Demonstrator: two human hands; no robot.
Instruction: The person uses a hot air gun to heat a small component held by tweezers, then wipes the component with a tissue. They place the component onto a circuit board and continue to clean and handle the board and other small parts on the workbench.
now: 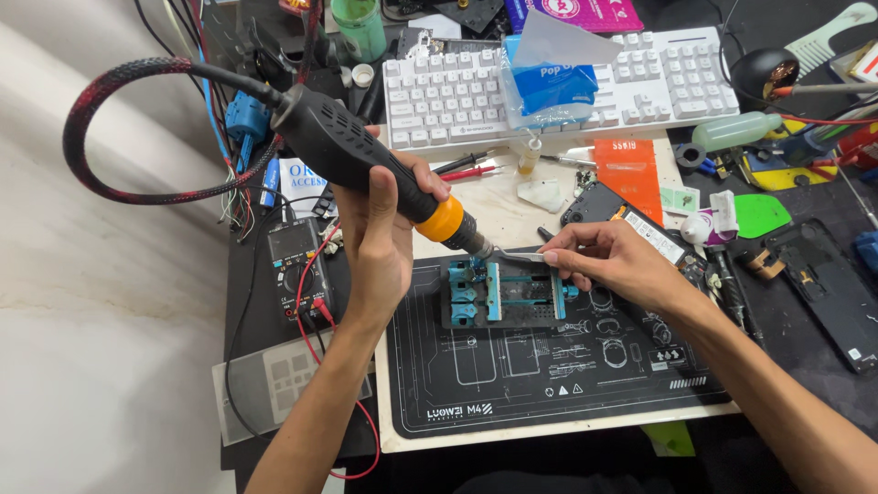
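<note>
My left hand [380, 233] grips a black hot-air tool [352, 151] with an orange collar, its metal nozzle angled down at the left end of a blue and black clamp fixture [498, 295]. A braided hose [114, 87] loops from the tool's rear toward the left. My right hand [608, 261] pinches thin metal tweezers [521, 257] whose tips reach toward the nozzle, just above the fixture. The fixture sits on a black work mat [540, 375] printed with white outlines.
A white keyboard [439, 91] with a blue tissue pack [551, 82] on it lies at the back. A multimeter [297, 265] with red leads sits left of the mat. A dismantled phone [645, 229], small bottles, an orange card and tools crowd the right side.
</note>
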